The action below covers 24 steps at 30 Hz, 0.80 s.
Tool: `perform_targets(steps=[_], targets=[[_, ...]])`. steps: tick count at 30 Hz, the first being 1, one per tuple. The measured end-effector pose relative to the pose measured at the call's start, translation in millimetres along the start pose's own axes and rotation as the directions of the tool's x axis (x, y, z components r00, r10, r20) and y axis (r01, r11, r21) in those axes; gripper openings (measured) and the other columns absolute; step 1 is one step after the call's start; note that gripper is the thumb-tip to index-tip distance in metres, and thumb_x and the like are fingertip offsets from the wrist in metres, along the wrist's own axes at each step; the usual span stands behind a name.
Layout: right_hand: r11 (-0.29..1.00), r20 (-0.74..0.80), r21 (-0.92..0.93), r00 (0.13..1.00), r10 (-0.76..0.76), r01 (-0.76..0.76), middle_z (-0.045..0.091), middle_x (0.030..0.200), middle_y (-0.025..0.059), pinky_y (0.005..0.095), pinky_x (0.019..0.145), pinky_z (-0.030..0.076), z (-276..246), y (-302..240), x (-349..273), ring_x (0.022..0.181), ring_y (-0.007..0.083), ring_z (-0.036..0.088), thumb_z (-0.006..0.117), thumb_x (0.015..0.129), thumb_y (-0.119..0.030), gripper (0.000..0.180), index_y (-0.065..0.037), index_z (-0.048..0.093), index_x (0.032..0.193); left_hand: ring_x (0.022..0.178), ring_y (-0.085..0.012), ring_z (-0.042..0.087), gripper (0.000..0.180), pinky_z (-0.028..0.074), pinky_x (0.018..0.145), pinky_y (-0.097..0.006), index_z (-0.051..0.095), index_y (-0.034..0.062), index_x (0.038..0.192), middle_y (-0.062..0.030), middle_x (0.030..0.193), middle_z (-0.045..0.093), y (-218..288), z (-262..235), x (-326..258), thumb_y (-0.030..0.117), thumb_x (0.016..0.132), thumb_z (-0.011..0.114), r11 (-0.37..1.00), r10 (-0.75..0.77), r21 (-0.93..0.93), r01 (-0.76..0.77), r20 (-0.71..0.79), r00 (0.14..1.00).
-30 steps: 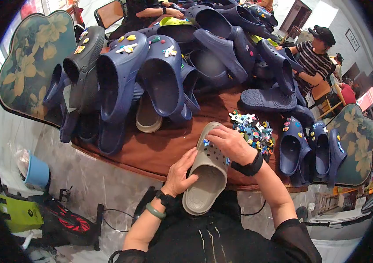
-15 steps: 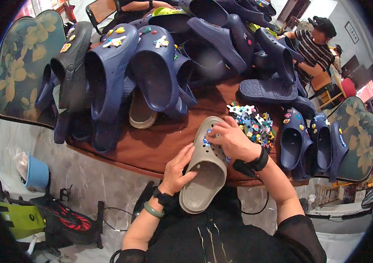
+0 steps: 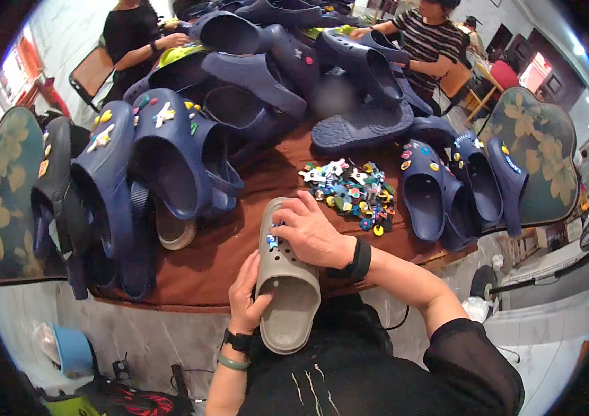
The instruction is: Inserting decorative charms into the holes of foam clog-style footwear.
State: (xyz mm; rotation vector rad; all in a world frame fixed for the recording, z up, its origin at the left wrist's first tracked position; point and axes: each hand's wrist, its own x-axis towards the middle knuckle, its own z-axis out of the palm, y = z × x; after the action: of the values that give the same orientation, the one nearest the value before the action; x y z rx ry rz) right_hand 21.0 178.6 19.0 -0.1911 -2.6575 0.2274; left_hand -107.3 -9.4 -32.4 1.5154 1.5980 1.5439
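A grey clog (image 3: 292, 309) with holes in its upper lies at the table's front edge, toe pointing away from me. My left hand (image 3: 246, 299) grips its left side, thumb over the opening's rim. My right hand (image 3: 314, 234) bends over the toe, fingertips pinched at a small blue-and-white shoe charm (image 3: 272, 242) on the upper. Part of the charm and the fingertips' contact are hidden. Just beyond my right hand sits a pile of colourful shoe charms (image 3: 354, 191) on the brown tablecloth (image 3: 267, 170).
Dark blue clogs (image 3: 170, 156) with charms stand at left, and a heap of clogs (image 3: 253, 80) fills the back. More decorated clogs (image 3: 422, 197) stand at right. Two people (image 3: 430, 41) work across the table. Flowered chair backs (image 3: 531, 156) flank it; a blue bucket (image 3: 73, 350) is on the floor.
The view has swung, shifting the whole scene in the picture. My left hand still grips the grey clog, and my right fingers remain at the charm on its upper.
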Motion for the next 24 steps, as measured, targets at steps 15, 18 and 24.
perform_targets(steps=[15,18,24], targets=[[0.999,0.295,0.054,0.955,-0.011,-0.005,0.057,0.110,0.0040,0.0592,0.107,0.024,-12.0,9.8,6.5,0.127,0.0277,0.043,0.065,0.071,-0.006,0.034,-0.014,0.076,0.102,0.132,-0.0386,0.048,0.074,0.037,0.110,-0.042,0.049,-0.0042,0.139,-0.0263,0.141,0.049,-4.7,0.9,-0.9,0.027,0.073,0.061,1.000,-0.028,0.005,0.028,-0.006,1.000],[0.998,0.241,0.059,0.970,0.016,-0.031,0.057,0.101,0.0027,0.0589,0.105,0.026,0.4,11.1,5.3,0.126,0.0262,0.043,0.065,0.070,-0.005,0.034,-0.014,0.077,0.100,0.132,-0.0384,0.048,0.074,0.037,0.109,-0.042,0.049,-0.0043,0.138,-0.0262,0.140,0.049,0.2,1.4,2.1,0.027,0.073,0.062,0.997,-0.060,-0.058,0.059,-0.017,0.998],[0.984,0.116,0.165,0.992,0.045,-0.064,0.061,0.101,0.0011,0.0531,0.107,0.027,-5.1,23.0,-4.7,0.121,0.0263,0.049,0.064,0.068,0.003,0.039,-0.016,0.077,0.099,0.131,-0.0373,0.049,0.073,0.038,0.109,-0.040,0.050,-0.0041,0.137,-0.0251,0.140,0.050,-6.6,4.7,0.0,0.023,0.070,0.059,1.000,-0.009,-0.016,0.009,-0.013,1.000]])
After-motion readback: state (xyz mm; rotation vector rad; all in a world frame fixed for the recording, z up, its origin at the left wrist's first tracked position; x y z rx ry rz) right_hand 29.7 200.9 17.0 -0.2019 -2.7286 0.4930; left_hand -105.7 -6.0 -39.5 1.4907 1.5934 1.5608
